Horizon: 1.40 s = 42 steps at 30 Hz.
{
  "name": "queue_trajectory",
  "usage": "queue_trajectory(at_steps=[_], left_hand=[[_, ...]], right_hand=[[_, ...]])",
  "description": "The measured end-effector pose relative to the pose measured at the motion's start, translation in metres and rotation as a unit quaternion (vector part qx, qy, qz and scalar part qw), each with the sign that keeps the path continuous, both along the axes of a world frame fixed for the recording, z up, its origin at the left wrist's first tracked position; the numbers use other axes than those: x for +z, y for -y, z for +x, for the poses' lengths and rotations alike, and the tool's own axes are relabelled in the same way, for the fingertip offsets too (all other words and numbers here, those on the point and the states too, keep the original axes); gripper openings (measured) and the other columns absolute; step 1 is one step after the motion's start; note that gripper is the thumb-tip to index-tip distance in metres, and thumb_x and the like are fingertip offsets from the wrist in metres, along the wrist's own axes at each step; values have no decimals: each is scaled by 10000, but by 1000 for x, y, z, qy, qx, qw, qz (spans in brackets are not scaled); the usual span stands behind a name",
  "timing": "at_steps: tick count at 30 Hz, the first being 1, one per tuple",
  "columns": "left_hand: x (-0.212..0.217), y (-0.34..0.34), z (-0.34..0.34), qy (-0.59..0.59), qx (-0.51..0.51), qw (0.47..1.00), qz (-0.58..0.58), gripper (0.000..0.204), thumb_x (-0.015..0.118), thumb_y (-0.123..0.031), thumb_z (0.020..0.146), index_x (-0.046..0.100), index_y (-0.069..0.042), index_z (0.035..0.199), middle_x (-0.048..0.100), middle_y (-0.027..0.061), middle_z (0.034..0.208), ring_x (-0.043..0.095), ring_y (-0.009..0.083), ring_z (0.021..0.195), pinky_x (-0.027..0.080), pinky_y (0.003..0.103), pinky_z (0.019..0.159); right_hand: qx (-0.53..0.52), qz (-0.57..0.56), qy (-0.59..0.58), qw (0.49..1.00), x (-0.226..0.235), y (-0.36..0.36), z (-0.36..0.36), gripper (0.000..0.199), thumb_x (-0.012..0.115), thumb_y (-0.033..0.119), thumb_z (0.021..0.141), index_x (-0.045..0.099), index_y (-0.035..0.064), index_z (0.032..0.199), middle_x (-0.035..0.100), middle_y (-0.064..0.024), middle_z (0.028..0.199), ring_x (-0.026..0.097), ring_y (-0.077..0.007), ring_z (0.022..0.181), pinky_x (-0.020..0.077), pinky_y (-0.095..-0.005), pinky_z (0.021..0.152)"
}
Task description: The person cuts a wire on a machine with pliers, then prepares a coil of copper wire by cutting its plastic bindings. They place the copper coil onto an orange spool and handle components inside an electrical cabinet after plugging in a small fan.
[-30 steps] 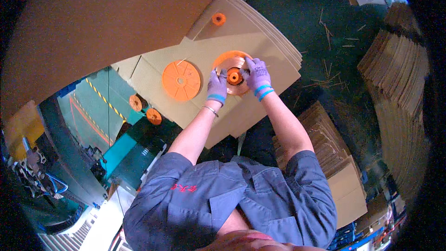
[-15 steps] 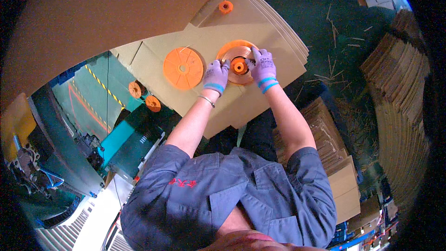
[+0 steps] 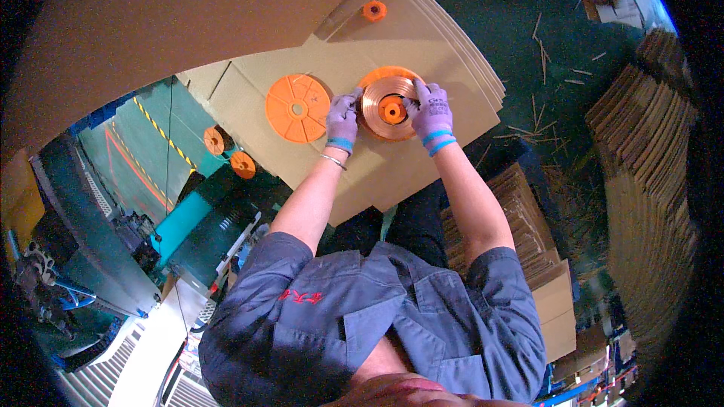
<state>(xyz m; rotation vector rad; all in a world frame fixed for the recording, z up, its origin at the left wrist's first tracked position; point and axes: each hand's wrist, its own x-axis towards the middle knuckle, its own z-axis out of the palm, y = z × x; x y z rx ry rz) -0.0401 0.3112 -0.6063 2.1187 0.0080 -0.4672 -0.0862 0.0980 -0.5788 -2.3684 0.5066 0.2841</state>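
A coil of copper-coloured wire or strip (image 3: 375, 122) lies on an orange spool flange (image 3: 388, 73), around an orange hub (image 3: 391, 110). My right hand (image 3: 432, 109), in a pale purple glove, grips the coil's right side, thumb at the inner opening and fingers over the outer rim. At the coil's left edge is my gloved left hand (image 3: 342, 122), its fingers curled together; what they hold, if anything, is hidden. Just left of that hand, a separate orange ribbed flange (image 3: 285, 111) with a central hole lies flat. A small orange nut-like ring (image 3: 374, 10) sits farther off.
Stacked cardboard sheets (image 3: 445, 68) form the work surface. A large brown panel (image 3: 188, 7) overhangs the upper left. Two small orange spools (image 3: 242, 165) and a teal machine (image 3: 185, 222) stand at the left. Cardboard stacks (image 3: 641, 143) and floor scraps (image 3: 539, 124) lie to the right.
My left hand has drawn leftward off the coil's face to its outer edge, uncovering more of the windings. My right hand keeps its hold on the coil's right side.
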Motion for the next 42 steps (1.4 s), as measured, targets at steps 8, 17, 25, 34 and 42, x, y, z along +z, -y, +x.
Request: queue_trajectory(at_steps=[8, 17, 25, 34, 42], left_hand=[[22, 16, -26, 10, 36, 999, -33, 352, 543, -176, 901, 528, -16, 1214, 564, 131, 1196, 511, 222, 1117, 378, 328, 988], [34, 36, -29, -45, 19, 994, 100, 608, 652, -353, 823, 466, -27, 1301, 483, 176, 1145, 526, 293, 1049, 429, 360, 909], [24, 42, -33, -12, 59, 994, 95, 573, 647, -327, 832, 479, -19, 1285, 496, 160, 1087, 539, 268, 984, 445, 347, 857], [28, 42, -34, -3, 79, 994, 71, 424, 664, -238, 817, 551, -21, 1164, 523, 132, 948, 547, 240, 860, 454, 334, 763], [28, 41, -32, -38, 56, 993, 96, 480, 657, -238, 815, 518, -30, 1225, 509, 175, 1045, 553, 286, 950, 460, 353, 815]], right_hand=[[1, 3, -14, 1000, 0, 2, 1, 487, 654, 302, 793, 520, 92, 1212, 541, -155, 1098, 498, -345, 1029, 446, -415, 880], [-1, -2, -33, 999, 4, 2, 1, 485, 648, 312, 801, 519, 108, 1221, 524, -146, 1125, 492, -339, 1064, 457, -419, 881], [2, -4, -40, 999, 2, 4, 2, 487, 649, 324, 799, 529, 106, 1218, 526, -148, 1134, 494, -341, 1066, 455, -419, 885], [74, -84, -6, 994, 0, 12, 0, 489, 609, 421, 805, 560, 121, 1188, 581, -142, 1044, 529, -334, 984, 457, -414, 836], [119, -158, 87, 976, 53, 2, 53, 470, 575, 419, 810, 563, 61, 1113, 599, -135, 1035, 546, -300, 965, 456, -405, 809]])
